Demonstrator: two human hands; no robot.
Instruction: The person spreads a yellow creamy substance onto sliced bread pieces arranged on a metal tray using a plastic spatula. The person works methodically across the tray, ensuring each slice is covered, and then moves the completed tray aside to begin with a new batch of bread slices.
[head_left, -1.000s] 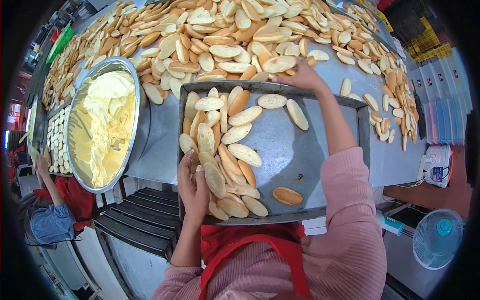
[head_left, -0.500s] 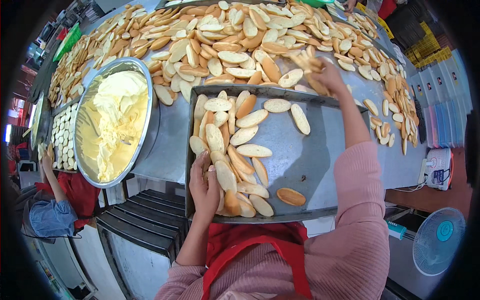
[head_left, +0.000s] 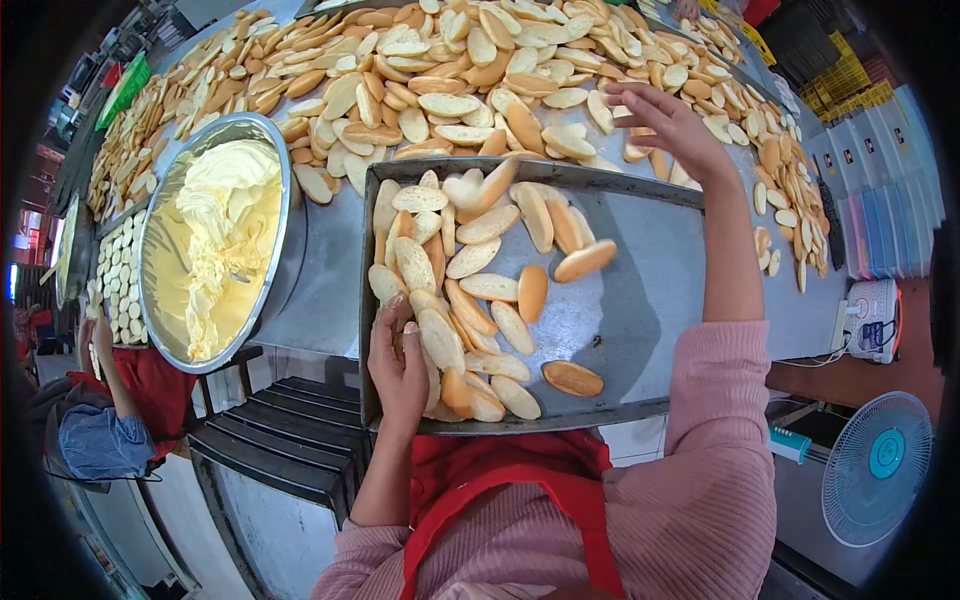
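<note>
A metal tray (head_left: 640, 400) in front of me holds many halved oval bread rolls (head_left: 482, 225), heaped mostly along its left side. Inside that left wall, my left hand (head_left: 398, 375) rests against the bread heap, thumb and fingers apart. My right hand (head_left: 665, 125) is raised over the tray's far edge, beside the big bread pile (head_left: 440, 80). Its fingers are stretched out and hold nothing. Several bread halves, such as one with a golden crust (head_left: 586, 262), lie loosely near the tray's middle, and some there look blurred.
A large steel bowl (head_left: 287, 230) of pale yellow cream stands left of the tray. Farther left, a person's hand (head_left: 100, 335) is by another tray (head_left: 122, 270) of bread pieces. Dark stacked trays (head_left: 280, 430) are below the table. A fan (head_left: 880, 465) stands at lower right.
My right hand has let go of a bunch of bread halves, and several more now lie in the tray's upper middle. My left hand stays by the heap.
</note>
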